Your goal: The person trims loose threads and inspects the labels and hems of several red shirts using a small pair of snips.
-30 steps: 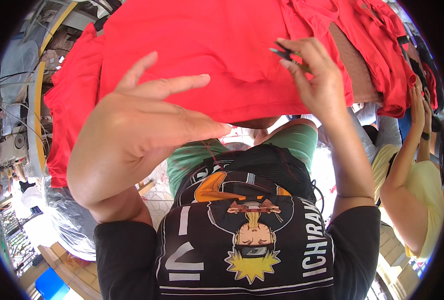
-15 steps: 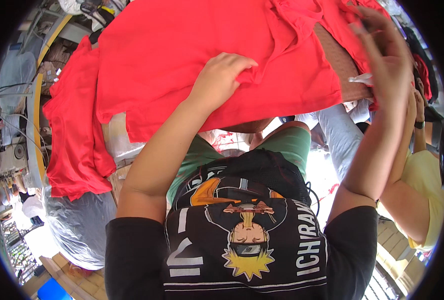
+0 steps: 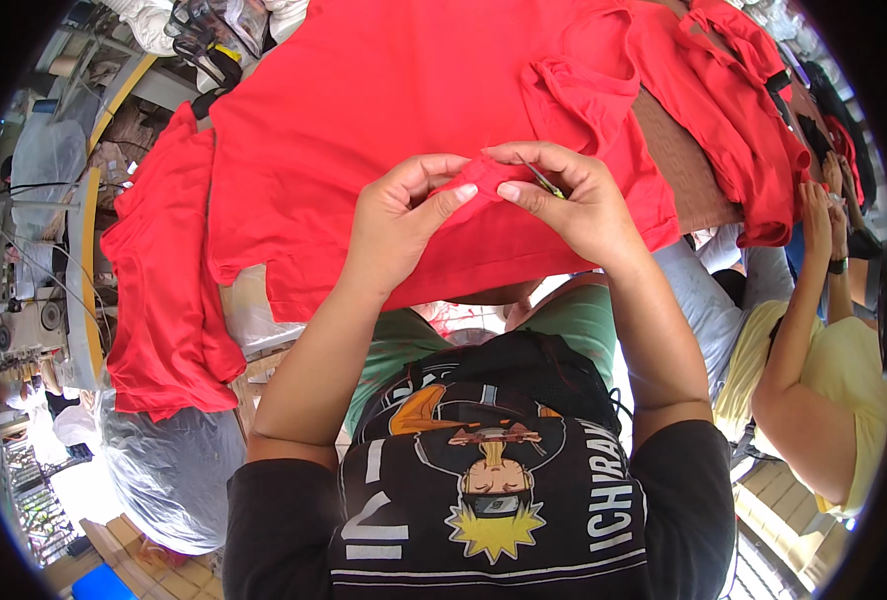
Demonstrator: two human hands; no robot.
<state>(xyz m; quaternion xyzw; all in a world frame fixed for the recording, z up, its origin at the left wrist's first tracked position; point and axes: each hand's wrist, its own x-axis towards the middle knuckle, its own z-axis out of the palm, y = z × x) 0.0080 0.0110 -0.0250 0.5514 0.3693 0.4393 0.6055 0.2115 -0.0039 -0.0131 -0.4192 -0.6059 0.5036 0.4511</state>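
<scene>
A red shirt [image 3: 384, 110] lies spread over the table in front of me, its near edge hanging toward my lap. My left hand [image 3: 394, 215] is closed, pinching a small fold of it between thumb and fingers. Close beside it, my right hand [image 3: 579, 205] pinches the same raised bit of cloth. A small pointed tool with dark blades and a yellow-green part, which looks like thread snips [image 3: 542, 178], is tucked in the right hand. Its handle is mostly hidden by the fingers.
Another red garment [image 3: 169, 290] drapes down at the left, above a grey plastic-wrapped bundle [image 3: 159, 470]. More red clothing [image 3: 734, 130] lies on the brown tabletop [image 3: 669, 150] at right. A person in a yellow shirt [image 3: 824, 390] works on the right side. Machines and shelving line the left.
My right hand has come from the far right to the middle, now with the snips in it. My left hand has turned, and both now pinch a fold of the red shirt.
</scene>
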